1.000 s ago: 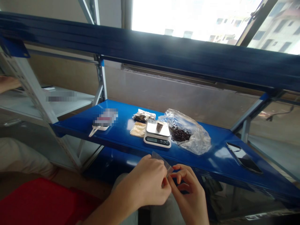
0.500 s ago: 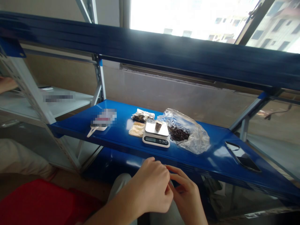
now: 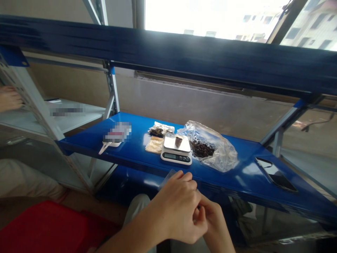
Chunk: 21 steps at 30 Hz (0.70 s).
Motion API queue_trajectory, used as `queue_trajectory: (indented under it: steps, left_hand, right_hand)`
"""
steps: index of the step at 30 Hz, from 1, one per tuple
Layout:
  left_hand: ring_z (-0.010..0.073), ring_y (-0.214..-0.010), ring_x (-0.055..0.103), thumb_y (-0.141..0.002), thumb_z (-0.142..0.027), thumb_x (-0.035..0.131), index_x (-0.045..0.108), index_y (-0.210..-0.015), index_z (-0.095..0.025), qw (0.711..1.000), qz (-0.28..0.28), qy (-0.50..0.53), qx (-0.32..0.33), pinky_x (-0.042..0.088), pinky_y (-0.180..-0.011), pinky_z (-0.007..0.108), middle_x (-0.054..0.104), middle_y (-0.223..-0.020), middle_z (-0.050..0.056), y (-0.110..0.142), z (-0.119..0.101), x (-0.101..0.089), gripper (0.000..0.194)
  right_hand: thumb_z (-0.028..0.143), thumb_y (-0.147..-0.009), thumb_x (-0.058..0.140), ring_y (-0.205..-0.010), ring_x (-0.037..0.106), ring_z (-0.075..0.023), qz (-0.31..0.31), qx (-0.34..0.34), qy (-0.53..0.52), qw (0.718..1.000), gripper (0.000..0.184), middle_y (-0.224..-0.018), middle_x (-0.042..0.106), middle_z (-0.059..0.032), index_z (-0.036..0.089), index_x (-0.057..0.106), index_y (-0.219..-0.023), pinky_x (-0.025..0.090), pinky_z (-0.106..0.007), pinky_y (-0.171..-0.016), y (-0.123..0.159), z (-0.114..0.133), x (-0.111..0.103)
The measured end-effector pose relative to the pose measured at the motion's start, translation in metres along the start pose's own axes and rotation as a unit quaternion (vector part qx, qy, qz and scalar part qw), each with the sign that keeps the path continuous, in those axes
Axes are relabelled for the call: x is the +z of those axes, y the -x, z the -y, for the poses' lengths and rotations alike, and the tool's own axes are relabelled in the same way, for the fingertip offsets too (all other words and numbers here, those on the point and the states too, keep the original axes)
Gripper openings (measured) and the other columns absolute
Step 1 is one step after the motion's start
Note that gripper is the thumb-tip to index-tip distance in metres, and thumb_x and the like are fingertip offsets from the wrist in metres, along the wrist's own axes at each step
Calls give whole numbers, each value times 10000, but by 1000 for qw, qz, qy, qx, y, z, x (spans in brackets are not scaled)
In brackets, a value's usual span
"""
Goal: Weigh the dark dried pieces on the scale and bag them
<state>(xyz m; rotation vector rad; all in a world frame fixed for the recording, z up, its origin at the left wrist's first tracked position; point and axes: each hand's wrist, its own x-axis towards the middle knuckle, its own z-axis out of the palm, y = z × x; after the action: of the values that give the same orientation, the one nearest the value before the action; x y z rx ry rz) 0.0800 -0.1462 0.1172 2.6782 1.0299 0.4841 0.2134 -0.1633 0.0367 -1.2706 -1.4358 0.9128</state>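
Observation:
In the lower middle of the head view, my left hand (image 3: pixel 179 207) is closed on a small clear plastic bag (image 3: pixel 168 176). One corner of the bag sticks out past the knuckles; the rest is hidden. My right hand (image 3: pixel 214 218) is bent in against the left one, its fingertips covered by it. Beyond the hands stands a white digital scale (image 3: pixel 176 158) with a small brown cup-shaped piece (image 3: pixel 178 141) upright on its plate. Right of the scale, an open clear bag (image 3: pixel 223 154) lies on its side with dark dried pieces (image 3: pixel 202 149) in it.
The blue shelf (image 3: pixel 137 154) also bears a packet of dark leafy bits (image 3: pixel 157 131), a pale packet (image 3: pixel 154 145), a phone (image 3: pixel 276 174) and a blurred item with a white handle (image 3: pixel 105 147). A blue beam (image 3: pixel 168 52) crosses above. A red stool (image 3: pixel 44 228) and another person's hand (image 3: pixel 10 99) are at left.
My hands have drawn together and shifted slightly right; the left now covers the right fingers, which showed spread at the bag's edge a second ago. Less of the bag shows.

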Motion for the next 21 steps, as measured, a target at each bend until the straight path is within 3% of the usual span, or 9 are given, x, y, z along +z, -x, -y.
queue_trajectory:
  steps: [4, 9, 13, 18, 21]
  left_hand:
    - [258, -1060, 499, -688, -480, 662, 586, -899, -180, 998, -27, 36, 51, 336, -953, 396, 595, -1023, 83, 1, 7, -4, 375]
    - [281, -1284, 342, -648, -409, 733, 460, -1232, -248, 997, -11, 31, 68, 257, -1033, 458, 472, -1310, 92, -1, 12, 4, 664]
    - [276, -1294, 335, -643, -328, 750, 438, -1255, -244, 997, 3, 29, 78, 262, -1039, 447, 467, -1317, 96, -3, 12, 11, 692]
    - [215, -1109, 507, -759, -86, 591, 497, -1151, -217, 997, -16, -6, 74, 281, -1028, 400, 585, -1097, 63, -6, 11, 13, 425]
    - [190, -998, 553, -806, -47, 496, 502, -1130, -206, 996, -42, -38, 75, 301, -1011, 388, 603, -983, 46, -8, 10, 14, 361]
  right_hand:
    - [377, -637, 701, -519, 541, -154, -36, 58, -11, 998, 254, -568, 614, -22, 128, 647, -630, 412, -219, -452, 0, -7, -3]
    - [372, -673, 683, -550, 578, -177, -33, 53, -48, 997, 248, -626, 655, -53, 125, 688, -695, 455, -247, -493, 1, -12, -5]
    - [365, -655, 705, -510, 565, -161, -51, 55, -62, 995, 238, -559, 633, -39, 129, 676, -631, 456, -239, -486, 2, -12, -6]
    - [358, -632, 734, -545, 577, -159, -69, 38, -55, 995, 231, -554, 622, -22, 140, 657, -619, 470, -217, -501, 1, -2, -6]
    - [411, -682, 685, -566, 604, -175, -60, -4, -59, 996, 266, -579, 637, -31, 148, 661, -646, 484, -217, -494, 0, 7, -5]
